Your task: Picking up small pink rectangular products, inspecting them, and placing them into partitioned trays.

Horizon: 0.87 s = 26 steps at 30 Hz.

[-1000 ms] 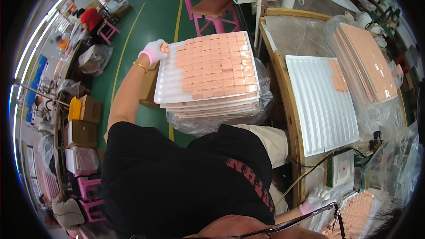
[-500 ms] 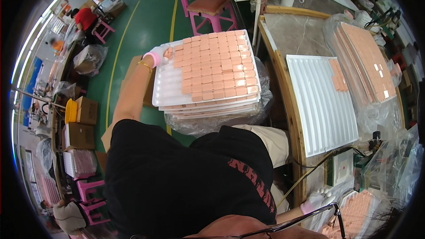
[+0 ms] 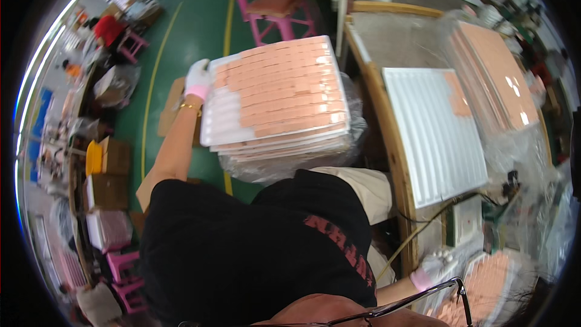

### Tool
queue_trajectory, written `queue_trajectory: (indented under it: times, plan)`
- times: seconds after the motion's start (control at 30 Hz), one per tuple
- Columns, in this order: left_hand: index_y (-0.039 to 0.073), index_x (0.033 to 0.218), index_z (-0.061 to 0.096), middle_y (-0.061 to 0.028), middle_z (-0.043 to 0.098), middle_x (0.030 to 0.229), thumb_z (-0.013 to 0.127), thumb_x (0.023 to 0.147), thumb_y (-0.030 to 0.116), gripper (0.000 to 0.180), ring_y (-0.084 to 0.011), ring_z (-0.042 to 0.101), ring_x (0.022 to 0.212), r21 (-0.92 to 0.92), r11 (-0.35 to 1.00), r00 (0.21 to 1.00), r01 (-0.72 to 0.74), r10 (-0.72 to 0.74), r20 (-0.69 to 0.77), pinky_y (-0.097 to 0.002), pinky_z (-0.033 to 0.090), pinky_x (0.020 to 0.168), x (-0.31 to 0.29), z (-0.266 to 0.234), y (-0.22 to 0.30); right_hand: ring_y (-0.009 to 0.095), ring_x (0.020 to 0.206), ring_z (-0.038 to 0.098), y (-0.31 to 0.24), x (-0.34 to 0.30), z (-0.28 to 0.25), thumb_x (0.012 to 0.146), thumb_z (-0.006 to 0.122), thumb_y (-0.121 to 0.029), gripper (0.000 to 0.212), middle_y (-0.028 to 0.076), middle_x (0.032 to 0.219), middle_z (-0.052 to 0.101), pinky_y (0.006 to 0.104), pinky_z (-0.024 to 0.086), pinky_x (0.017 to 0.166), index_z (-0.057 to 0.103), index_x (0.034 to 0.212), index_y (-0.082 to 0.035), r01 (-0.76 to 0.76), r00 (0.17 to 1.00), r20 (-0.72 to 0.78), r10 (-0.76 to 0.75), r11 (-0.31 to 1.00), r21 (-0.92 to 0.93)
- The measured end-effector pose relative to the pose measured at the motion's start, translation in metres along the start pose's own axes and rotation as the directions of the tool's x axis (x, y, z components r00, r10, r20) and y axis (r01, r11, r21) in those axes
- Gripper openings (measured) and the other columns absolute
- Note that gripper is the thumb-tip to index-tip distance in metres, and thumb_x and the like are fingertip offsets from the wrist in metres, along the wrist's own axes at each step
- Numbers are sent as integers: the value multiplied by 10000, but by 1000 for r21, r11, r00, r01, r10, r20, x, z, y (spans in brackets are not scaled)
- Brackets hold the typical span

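Note:
My left hand, in a white glove with a pink cuff, is at the left rim of a white ridged tray. Its fingers look curled; motion blur hides what they hold, if anything. Rows of small peach-coloured blocks fill most of this tray, which tops a stack of similar trays; its left strip is bare. At the lower right, my right hand, gloved the same way, has its fingers apart beside another batch of peach blocks. A pale boxy device is just beyond it.
On the wood-edged bench lies a white ridged tray with few blocks, beside a plastic-wrapped stack of filled trays. A cable crosses the bench. Pink stools stand ahead; a person in red sits far left.
My left hand has drawn back from the loose blocks to the tray's left rim. The whole view has shifted slightly. My right hand stays in nearly the same place.

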<state>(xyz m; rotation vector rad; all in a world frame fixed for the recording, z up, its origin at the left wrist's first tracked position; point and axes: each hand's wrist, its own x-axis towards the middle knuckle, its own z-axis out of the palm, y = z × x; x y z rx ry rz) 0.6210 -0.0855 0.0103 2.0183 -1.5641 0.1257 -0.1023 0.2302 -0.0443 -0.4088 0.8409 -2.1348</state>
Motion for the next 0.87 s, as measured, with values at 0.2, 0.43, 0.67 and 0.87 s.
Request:
queue_trajectory:
  times: [0.2, 0.43, 0.67, 0.87]
  plan:
    - [31, 1214, 527, -126, 555, 1147, 555, 807, 8, 409, -237, 566, 969, -288, 920, 958, -266, 221, -181, -322, 458, 886, 6, 64, 133, 98, 585, 444, 23, 16, 29, 917, 569, -171, 186, -5, 698, 478, 229, 383, 535, 552, 1029, -24, -50, 997, 54, 47, 998, 46]
    - [23, 1202, 553, -143, 585, 1168, 617, 823, 117, 396, -235, 589, 1012, -867, 455, 709, -202, 679, 190, -330, 477, 860, -45, 196, 424, 112, 863, 558, 15, -19, 57, 898, 574, -125, 498, 110, 1038, 606, 235, 449, 750, 412, 1349, 9, 147, 945, -106, -308, 695, -704]
    - [77, 1231, 555, -189, 492, 1319, 365, 890, 564, 625, -348, 450, 1222, -183, 643, 597, -744, 762, 249, -459, 316, 1046, 33, 411, 486, 202, 983, 599, -23, -6, 31, 878, 584, -94, 335, 115, 1135, 615, 306, 466, 876, 571, 1196, 11, 185, 814, 5, -580, 252, -950]
    - [217, 1434, 313, -185, 470, 1353, 469, 830, 548, 707, -380, 453, 1238, -542, 805, -202, -240, 504, 839, -612, 337, 981, 25, 451, 659, 245, 1011, 606, -110, -50, -53, 834, 635, -133, 285, 159, 1072, 639, 348, 450, 907, 629, 1110, -63, -362, 709, -145, -691, -179, -915]
